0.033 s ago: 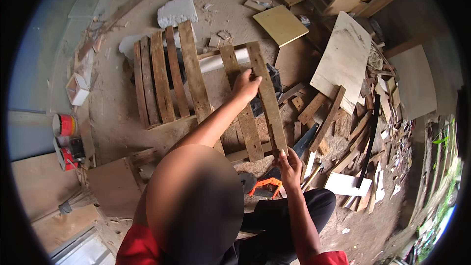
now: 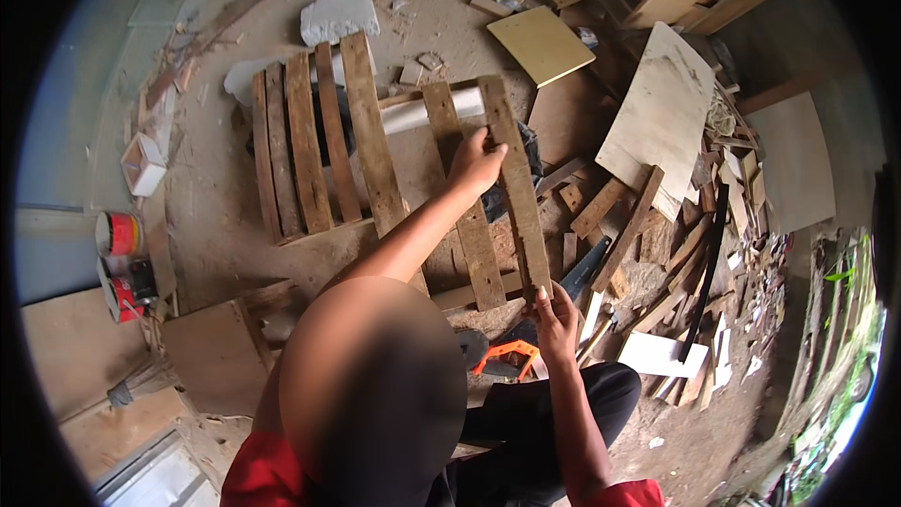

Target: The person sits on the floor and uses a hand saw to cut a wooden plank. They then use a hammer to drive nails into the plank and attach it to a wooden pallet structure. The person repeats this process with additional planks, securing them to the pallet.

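A wooden pallet (image 2: pixel 319 150) lies on the dirt floor, several slats side by side on its left part. On its right part two slats lie apart from those. My left hand (image 2: pixel 477 164) grips the long outer slat (image 2: pixel 519 211) near its upper half, fingers curled over its edge. My right hand (image 2: pixel 556 319) holds the near end of the same slat. The neighbouring slat (image 2: pixel 474 244) lies just left of it. A white tube (image 2: pixel 413 115) runs under the slats.
An orange-handled saw (image 2: pixel 507 357) lies by my knees. Scrap wood pieces (image 2: pixel 671 253) are heaped at the right, with a pale plywood sheet (image 2: pixel 657 113) and a yellow board (image 2: pixel 540 42) behind. A white block (image 2: pixel 338 14) sits at the far end, red tins (image 2: pixel 117 235) at the left.
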`<state>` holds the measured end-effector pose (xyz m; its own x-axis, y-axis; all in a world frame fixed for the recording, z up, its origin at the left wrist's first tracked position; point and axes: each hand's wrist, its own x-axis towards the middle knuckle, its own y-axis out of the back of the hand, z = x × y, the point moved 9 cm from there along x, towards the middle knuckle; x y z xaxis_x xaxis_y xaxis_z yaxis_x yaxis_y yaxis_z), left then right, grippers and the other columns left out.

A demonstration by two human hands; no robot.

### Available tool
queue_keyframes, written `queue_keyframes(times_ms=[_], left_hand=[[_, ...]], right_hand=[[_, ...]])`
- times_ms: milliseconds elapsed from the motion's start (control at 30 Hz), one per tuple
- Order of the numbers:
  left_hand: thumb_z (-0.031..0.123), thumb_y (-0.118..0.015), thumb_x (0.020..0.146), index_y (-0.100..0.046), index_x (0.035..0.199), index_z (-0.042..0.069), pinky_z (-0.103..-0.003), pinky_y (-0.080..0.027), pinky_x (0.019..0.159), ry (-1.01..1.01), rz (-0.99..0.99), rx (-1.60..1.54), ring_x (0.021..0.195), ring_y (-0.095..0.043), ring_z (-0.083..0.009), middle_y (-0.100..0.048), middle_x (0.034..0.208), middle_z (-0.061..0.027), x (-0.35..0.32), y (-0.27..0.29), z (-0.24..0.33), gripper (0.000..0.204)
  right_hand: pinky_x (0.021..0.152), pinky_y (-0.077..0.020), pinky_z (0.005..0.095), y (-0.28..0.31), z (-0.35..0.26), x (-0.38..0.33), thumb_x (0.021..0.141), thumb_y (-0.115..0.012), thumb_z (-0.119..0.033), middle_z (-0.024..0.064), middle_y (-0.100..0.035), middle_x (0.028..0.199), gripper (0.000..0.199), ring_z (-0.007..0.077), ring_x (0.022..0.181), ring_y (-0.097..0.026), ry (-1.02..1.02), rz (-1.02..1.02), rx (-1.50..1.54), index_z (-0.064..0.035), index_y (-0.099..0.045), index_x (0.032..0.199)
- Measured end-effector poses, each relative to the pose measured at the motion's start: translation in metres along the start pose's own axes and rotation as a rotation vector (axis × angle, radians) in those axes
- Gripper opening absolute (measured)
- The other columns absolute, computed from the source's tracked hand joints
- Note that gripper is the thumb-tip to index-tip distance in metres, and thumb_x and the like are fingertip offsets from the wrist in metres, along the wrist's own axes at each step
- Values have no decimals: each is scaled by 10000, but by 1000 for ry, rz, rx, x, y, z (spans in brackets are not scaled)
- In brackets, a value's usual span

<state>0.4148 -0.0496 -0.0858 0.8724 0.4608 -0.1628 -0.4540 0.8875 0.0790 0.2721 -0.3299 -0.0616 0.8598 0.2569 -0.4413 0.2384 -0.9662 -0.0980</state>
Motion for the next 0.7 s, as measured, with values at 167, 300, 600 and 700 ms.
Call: queue_keyframes(times_ms=[167,300,600,700], left_hand=[[171,-635,905,-559,1246,-8,-391,-510,886,-100,61,157,1032,-669,-306,-696,1082,-185,6,1,-26,392],[160,-641,906,-535,1292,-4,-394,-507,904,109,-91,93,1038,-668,-310,-682,1135,-180,3,0,1,432],[130,-646,909,-556,1187,-20,-389,-516,786,89,-3,83,899,-684,-284,-705,978,-157,8,2,13,329],[93,-641,908,-568,1169,-25,-357,-509,796,166,39,-11,894,-656,-217,-695,987,-147,12,4,-3,295]], right_hand=[[692,-540,271,-5,-2,11,1018,-576,-211,25,-636,906,357,93,770,-605,-47,1,10,28,-573,1282],[664,-546,269,-3,-8,20,1010,-590,-223,63,-675,987,369,103,726,-621,-39,38,-98,33,-577,1276],[585,-558,289,6,-13,26,971,-660,-228,155,-714,891,369,171,645,-684,-30,236,-189,25,-537,1210],[678,-564,281,-1,-18,15,943,-699,-190,135,-702,880,422,174,761,-695,64,211,-72,17,-496,1251]])
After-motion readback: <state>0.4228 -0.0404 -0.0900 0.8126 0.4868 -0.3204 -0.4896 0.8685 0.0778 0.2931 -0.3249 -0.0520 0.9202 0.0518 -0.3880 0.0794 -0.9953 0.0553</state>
